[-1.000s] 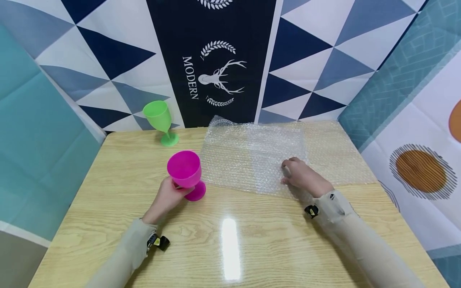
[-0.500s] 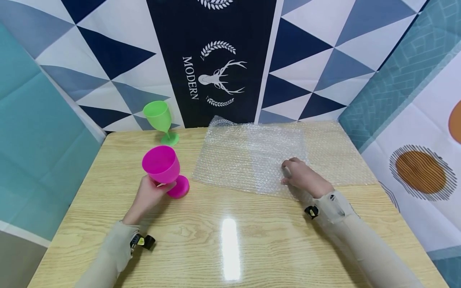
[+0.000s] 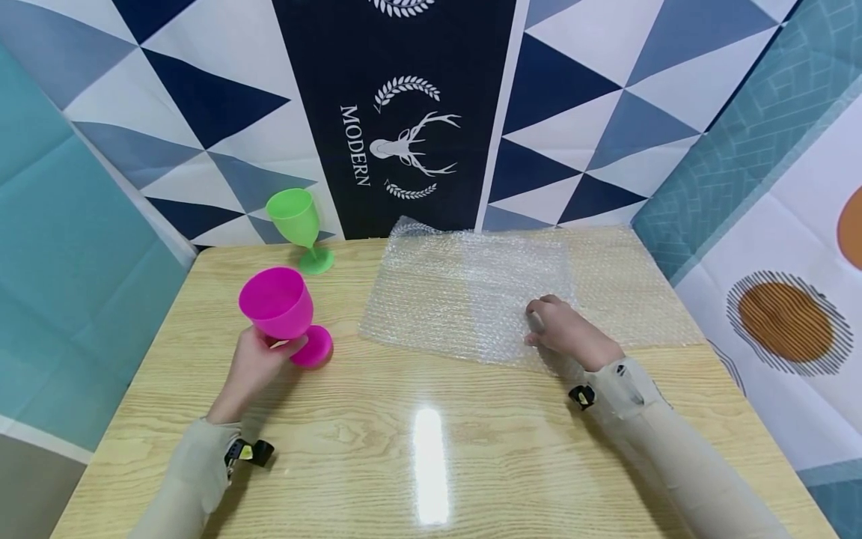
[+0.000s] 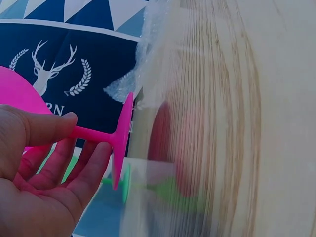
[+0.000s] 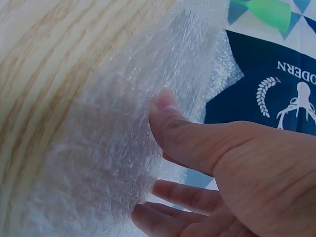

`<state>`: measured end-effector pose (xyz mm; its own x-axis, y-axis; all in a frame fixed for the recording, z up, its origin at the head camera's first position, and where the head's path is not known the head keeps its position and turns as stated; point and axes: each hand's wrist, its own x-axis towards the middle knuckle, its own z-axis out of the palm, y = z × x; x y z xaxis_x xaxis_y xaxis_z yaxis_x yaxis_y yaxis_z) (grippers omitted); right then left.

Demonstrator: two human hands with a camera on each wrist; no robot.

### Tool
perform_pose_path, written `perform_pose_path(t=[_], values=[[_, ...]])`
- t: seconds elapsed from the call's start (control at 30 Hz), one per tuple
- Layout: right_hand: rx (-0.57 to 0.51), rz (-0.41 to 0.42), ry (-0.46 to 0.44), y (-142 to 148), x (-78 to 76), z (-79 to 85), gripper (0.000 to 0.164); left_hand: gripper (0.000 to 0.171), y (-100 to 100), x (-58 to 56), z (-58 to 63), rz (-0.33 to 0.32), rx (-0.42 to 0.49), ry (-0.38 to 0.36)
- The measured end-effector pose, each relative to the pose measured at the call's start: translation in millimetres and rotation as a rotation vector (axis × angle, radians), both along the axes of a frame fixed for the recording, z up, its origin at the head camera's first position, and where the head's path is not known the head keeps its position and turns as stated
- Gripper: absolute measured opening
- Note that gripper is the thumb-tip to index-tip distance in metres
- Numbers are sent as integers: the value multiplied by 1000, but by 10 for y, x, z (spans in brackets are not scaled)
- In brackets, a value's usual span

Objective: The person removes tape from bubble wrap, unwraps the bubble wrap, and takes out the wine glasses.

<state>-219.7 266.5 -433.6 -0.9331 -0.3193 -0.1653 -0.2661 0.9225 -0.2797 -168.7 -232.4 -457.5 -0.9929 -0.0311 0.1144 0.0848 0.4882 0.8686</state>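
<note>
A pink plastic goblet (image 3: 279, 303) is in my left hand (image 3: 254, 367). In the left wrist view the thumb and fingers pinch its stem (image 4: 94, 134), and the round foot (image 4: 123, 140) stands a little off the table, its reflection below. The bowl tilts toward me. My right hand (image 3: 569, 329) rests on a sheet of bubble wrap (image 3: 465, 292) lying flat across the back right. Seen from the right wrist, the thumb (image 5: 165, 101) lies against the wrap, with the fingers loosely bent and apart from the thumb.
A green goblet (image 3: 296, 217) stands upright at the back left of the wooden table (image 3: 364, 449), close to the patterned wall cloth (image 3: 417, 112). More bubble wrap (image 3: 626, 292) extends toward the right edge, and one corner (image 3: 407, 224) leans up against the back cloth.
My left hand has moved left with the pink goblet, away from the bubble wrap. The wrap's front left corner now lies flat in view. My right hand has stayed put.
</note>
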Motion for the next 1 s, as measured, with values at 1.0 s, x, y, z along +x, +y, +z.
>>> perform_pose_path(t=[1.0], values=[[-29,-3,11,26,13,-31,49,42,-230,-65,123,91,69,6]])
